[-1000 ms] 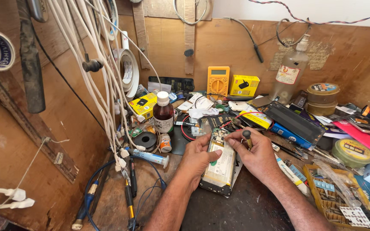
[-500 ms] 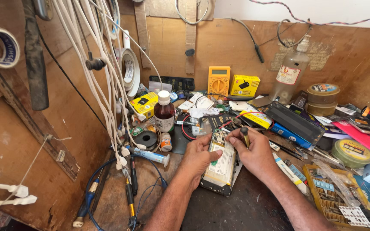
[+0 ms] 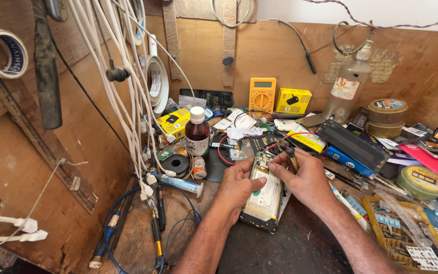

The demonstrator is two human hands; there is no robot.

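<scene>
Barely shifted, both hands [image 3: 275, 183] partly hide opened phone [image 3: 265, 195].

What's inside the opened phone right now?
Inside the opened phone, a pale battery fills most of the body, with circuit board above. The left hand covers its left edge; the right hand holds a screwdriver at the top.

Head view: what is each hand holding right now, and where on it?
Left hand steadies the opened phone with its pale battery along its left edge. Right hand pinches a slim yellow-handled tool near its tip, over the phone's top.
</scene>
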